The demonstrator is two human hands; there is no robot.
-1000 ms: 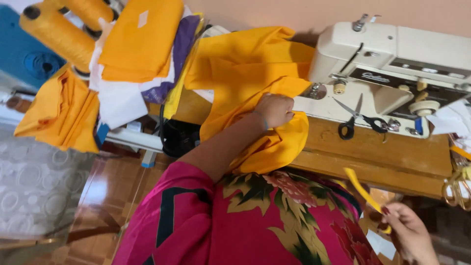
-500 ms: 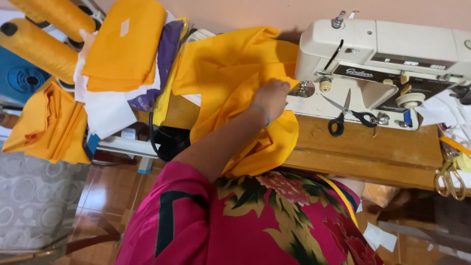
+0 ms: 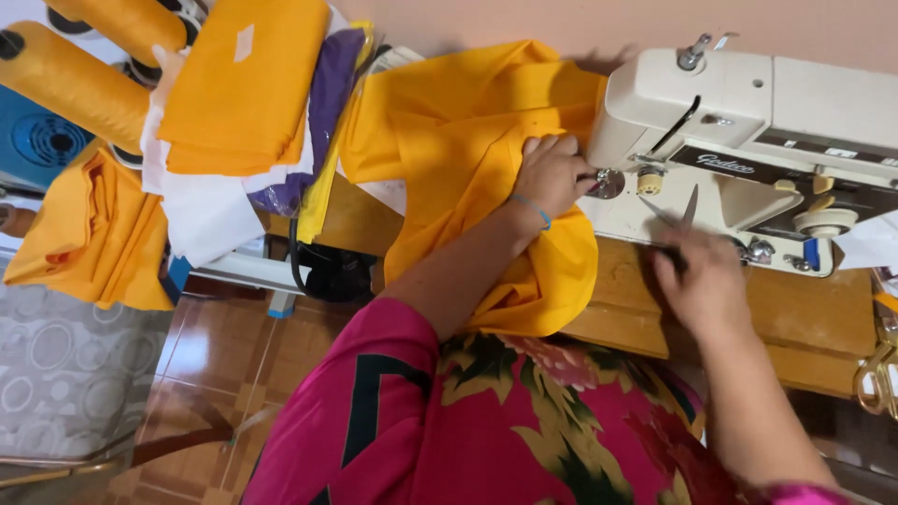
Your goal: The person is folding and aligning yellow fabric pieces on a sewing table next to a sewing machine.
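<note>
Yellow cloth pinned, scissors gripped at the sewing machine.
The yellow cloth is pressed flat by the left hand; scissors are clasped in the blurred right hand over the counter.

Light: bright, even, soft shadows beneath cloth; right hand motion-blurred; machine sharp; mild edge distortion.

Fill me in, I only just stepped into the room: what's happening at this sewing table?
A person in a pink flowered top sits at a white sewing machine. Their left hand presses down on orange cloth beside the needle end. Their right hand, blurred, is on the scissors lying on the machine bed. Folded orange cloth and orange rolls are stacked to the left.
</note>
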